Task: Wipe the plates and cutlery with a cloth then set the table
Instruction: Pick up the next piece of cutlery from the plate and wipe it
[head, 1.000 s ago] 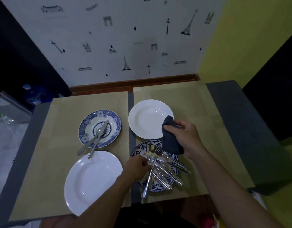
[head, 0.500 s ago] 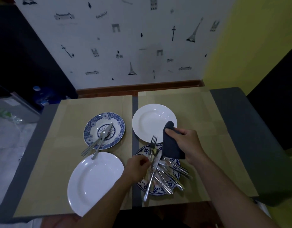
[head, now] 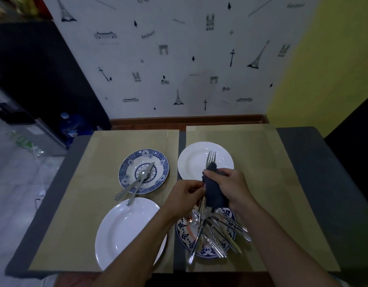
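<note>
My left hand (head: 186, 198) grips the handle of a fork (head: 211, 156) whose tines point away over the far white plate (head: 191, 162). My right hand (head: 230, 186) holds a dark cloth (head: 214, 193) wrapped around the fork's middle. Below the hands, a blue patterned plate (head: 185, 230) carries a pile of cutlery (head: 220, 235). A second blue patterned plate (head: 130, 165) at the left holds a spoon and other pieces (head: 137, 183). A large white plate (head: 125, 230) lies at the near left.
Two tan placemats (head: 96, 183) cover a dark grey table (head: 324, 162) set against a wall with printed motifs. Water bottles (head: 69, 125) and a grey appliance stand on the floor to the left. The table's near edge runs just below the plates.
My left hand lifted one fork out of the pile and raised it. My right hand brought the cloth down around its shaft. The camera tilted up slightly.
</note>
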